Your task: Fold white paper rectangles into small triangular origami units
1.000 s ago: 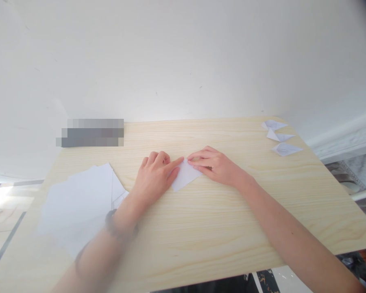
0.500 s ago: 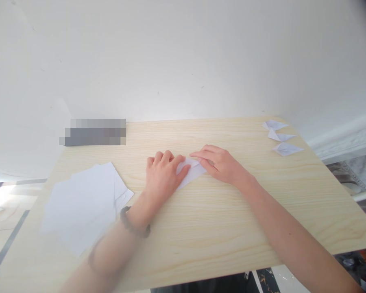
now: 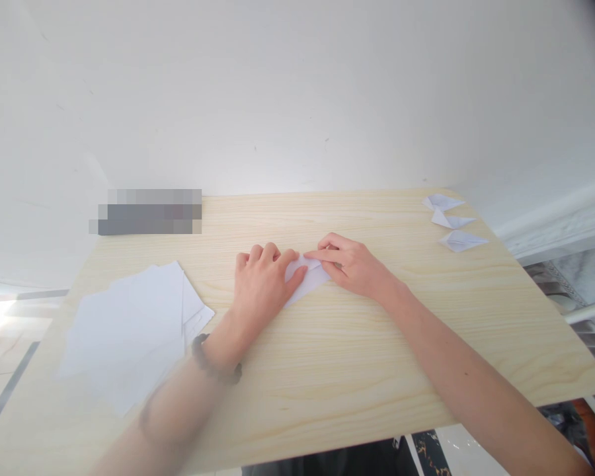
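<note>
Head view: folded paper (image 3: pixel 307 287) lay near the middle of the surface (image 3: pixel 352 373), under both hands. Left hand (image 3: pixel 260 281) was on its left part, thumb and index spread apart on the paper, other fingers bent; dark bracelet (image 3: pixel 215 362) on that wrist. Right hand (image 3: pixel 356 266) was at the right end, thumb and index narrow and touching the paper; couldn't tell if they pinched or just pressed. Loose stack of white sheets (image 3: pixel 129 324) sat left of the left hand, edges uneven. Three folded pieces (image 3: pixel 462 241) lay at far right, well apart from the hands. Pixelated item (image 3: pixel 151 215) at far left, unreadable.
</note>
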Available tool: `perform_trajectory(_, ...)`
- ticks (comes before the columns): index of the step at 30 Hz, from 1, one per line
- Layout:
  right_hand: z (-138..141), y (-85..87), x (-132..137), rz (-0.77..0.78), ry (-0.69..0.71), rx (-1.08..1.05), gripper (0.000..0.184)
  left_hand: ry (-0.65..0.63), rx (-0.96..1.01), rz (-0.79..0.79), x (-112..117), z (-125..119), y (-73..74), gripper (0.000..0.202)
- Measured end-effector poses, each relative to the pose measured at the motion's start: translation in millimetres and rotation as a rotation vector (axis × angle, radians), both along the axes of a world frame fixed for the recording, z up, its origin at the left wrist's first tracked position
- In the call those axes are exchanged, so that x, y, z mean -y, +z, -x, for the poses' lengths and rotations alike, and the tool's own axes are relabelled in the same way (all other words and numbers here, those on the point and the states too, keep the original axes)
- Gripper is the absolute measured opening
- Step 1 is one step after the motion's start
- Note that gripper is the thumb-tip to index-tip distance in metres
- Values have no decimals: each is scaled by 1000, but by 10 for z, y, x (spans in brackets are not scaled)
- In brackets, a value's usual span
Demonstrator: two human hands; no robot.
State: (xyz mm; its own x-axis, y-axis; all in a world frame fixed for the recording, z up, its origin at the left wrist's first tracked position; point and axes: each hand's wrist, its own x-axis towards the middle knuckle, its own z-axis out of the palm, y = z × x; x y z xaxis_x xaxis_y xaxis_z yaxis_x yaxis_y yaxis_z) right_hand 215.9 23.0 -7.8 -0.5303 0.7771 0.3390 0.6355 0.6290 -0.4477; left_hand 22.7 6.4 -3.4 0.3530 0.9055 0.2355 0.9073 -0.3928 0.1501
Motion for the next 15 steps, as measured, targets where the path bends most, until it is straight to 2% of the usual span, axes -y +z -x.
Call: perform_trajectory(15,-165,26,6,23,-29,-28,28,10,-29,7,3,-6,30,31)
